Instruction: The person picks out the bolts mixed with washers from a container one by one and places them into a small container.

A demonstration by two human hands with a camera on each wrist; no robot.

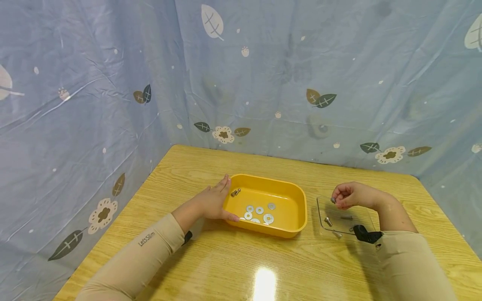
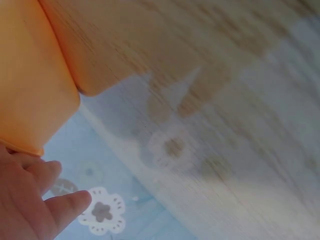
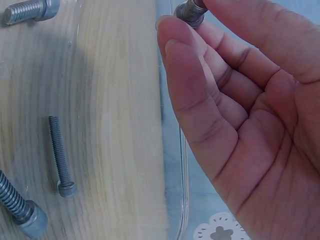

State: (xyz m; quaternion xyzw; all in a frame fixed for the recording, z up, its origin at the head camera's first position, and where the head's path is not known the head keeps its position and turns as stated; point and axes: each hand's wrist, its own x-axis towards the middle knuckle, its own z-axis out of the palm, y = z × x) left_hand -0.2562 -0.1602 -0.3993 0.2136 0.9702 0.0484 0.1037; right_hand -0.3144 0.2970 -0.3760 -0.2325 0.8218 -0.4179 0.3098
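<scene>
The left hand (image 1: 215, 202) holds the left end of a yellow tray (image 1: 297, 209), its thumb over the front rim. Several flat washers (image 1: 268, 218) lie in the tray, and small screws (image 1: 235, 192) rest near its left end. Over a clear box (image 1: 363, 211) on the right, the right hand (image 1: 352, 195) pinches a short screw (image 3: 191, 12) between thumb and fingertips. Several screws lie at the clear box, one of them a long thin screw (image 3: 59, 155) in the right wrist view. The left wrist view shows the left hand (image 2: 30, 200) at the orange-looking tray wall (image 2: 35, 75).
A wood-grain table (image 1: 211, 259) carries both containers, the clear box standing right of the yellow tray. A blue curtain (image 1: 263, 83) with leaves and flowers hangs behind the table and along its left side.
</scene>
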